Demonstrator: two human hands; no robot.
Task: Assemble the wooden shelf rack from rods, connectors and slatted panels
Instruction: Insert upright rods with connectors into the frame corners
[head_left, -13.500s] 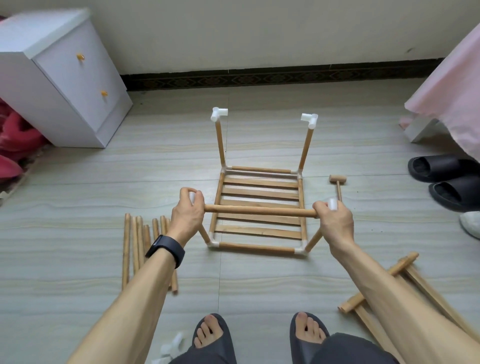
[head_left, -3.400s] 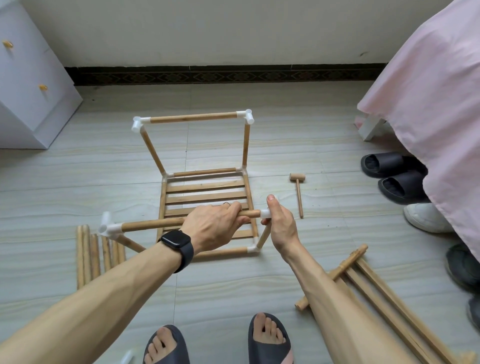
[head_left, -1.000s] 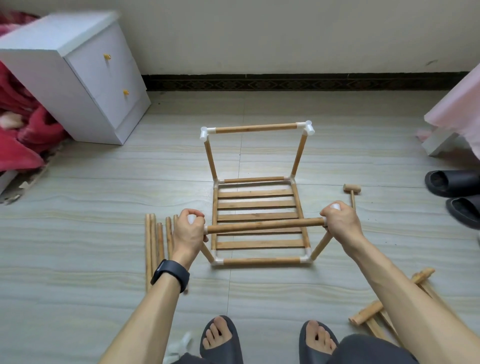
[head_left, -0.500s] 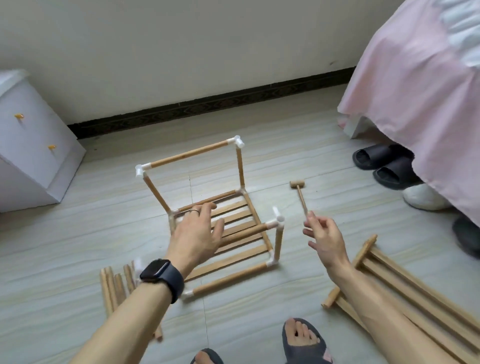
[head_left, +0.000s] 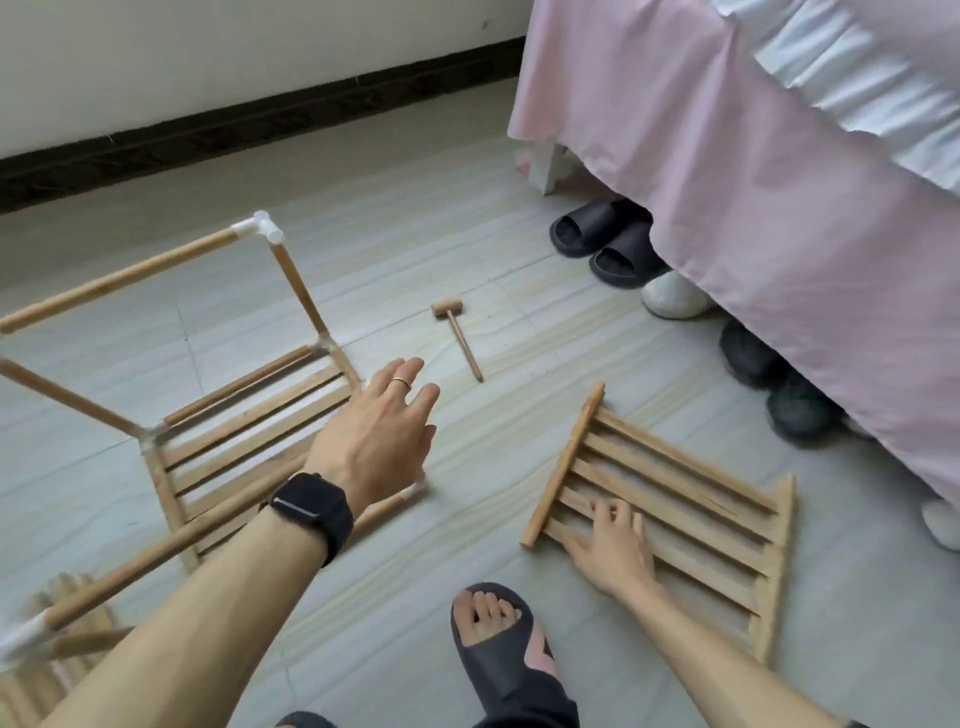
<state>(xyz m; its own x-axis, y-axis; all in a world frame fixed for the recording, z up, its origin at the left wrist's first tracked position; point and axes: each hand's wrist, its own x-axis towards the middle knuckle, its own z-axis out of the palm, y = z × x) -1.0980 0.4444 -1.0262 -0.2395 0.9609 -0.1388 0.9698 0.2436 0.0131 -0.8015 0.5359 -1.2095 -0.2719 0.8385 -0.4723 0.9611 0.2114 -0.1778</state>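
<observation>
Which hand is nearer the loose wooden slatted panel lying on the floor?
Right. The right hand touches the loose wooden slatted panel; the left hand hovers apart, over the rod frame.

Pale tile floor (head_left: 415, 208); white wall (head_left: 208, 52) w/ dark skirting (head_left: 208, 130) — pink-draped bed (head_left: 779, 208).

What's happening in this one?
A person is partway through building the wooden rack. The half-built frame stands on the floor, its base panel in place. The left hand hovers open above its near corner; the right hand rests on a loose slatted panel beside it. A small mallet lies untouched.
</observation>
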